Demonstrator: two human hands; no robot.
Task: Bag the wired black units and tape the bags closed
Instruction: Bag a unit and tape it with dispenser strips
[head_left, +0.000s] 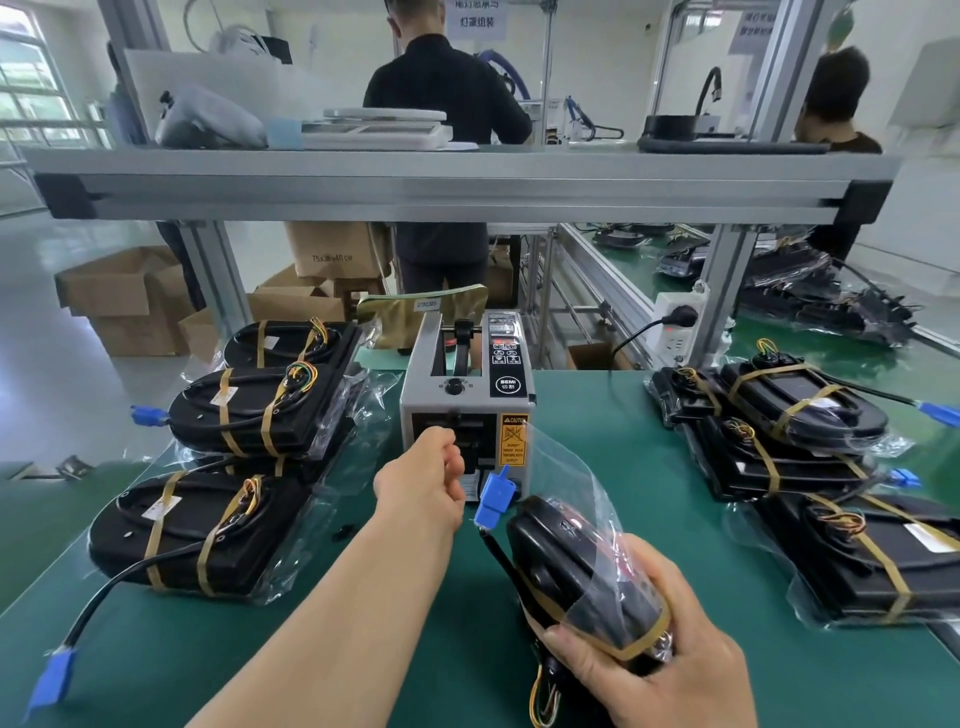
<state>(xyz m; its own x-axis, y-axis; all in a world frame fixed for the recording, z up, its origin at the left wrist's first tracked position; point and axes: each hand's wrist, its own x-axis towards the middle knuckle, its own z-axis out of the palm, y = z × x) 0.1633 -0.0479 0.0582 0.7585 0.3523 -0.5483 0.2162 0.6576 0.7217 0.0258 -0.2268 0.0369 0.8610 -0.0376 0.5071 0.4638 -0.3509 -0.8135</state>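
My right hand (670, 654) grips a black wired unit (566, 566) inside a clear plastic bag (571, 467), held over the green table near its front edge. The unit's blue connector (493, 501) sticks out of the bag toward the tape dispenser. My left hand (428, 480) reaches out to the outlet of the grey tape dispenser (467, 395), fingers curled at the slot; whether they pinch tape is hidden.
Bagged black units (208, 530) bound with tan tape lie stacked on the left, and more (795, 410) on the right of the green table (649, 467). An aluminium shelf (447, 192) spans overhead. Cardboard boxes (124, 306) and people stand beyond.
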